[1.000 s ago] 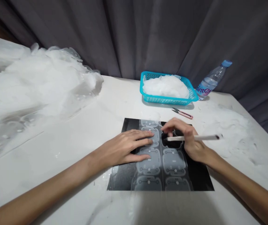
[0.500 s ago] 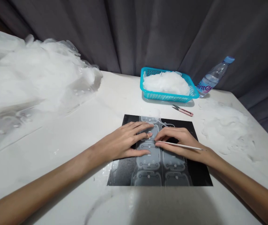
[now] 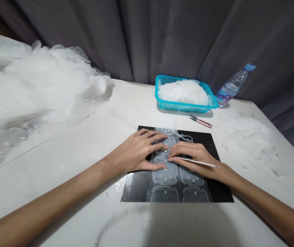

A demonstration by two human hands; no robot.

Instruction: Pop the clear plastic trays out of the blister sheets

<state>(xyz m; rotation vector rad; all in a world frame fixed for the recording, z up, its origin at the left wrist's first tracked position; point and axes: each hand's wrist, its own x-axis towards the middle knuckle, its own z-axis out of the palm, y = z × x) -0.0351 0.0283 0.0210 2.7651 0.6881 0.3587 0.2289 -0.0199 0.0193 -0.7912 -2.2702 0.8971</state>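
A translucent plastic sheet (image 3: 174, 178) of moulded rounded shapes lies on a black mat (image 3: 219, 187) in the middle of the white table. My left hand (image 3: 139, 152) presses flat on the sheet, fingers spread to the right. My right hand (image 3: 193, 157) rests on the sheet just right of it and grips a thin white stick tool (image 3: 197, 161), whose tip meets the sheet close to my left fingertips.
A turquoise basket (image 3: 210, 99) of white plastic pieces stands behind the mat, with pink snips (image 3: 200, 121) before it and a water bottle (image 3: 233, 85) to its right. A big heap of clear plastic sheets (image 3: 34, 89) fills the left. White scraps (image 3: 249, 140) lie at right.
My right hand dropped from a raised hold over the sheet's upper right to lie low on it, moving left; the tool now points at my left fingertips. The left hand stayed put.
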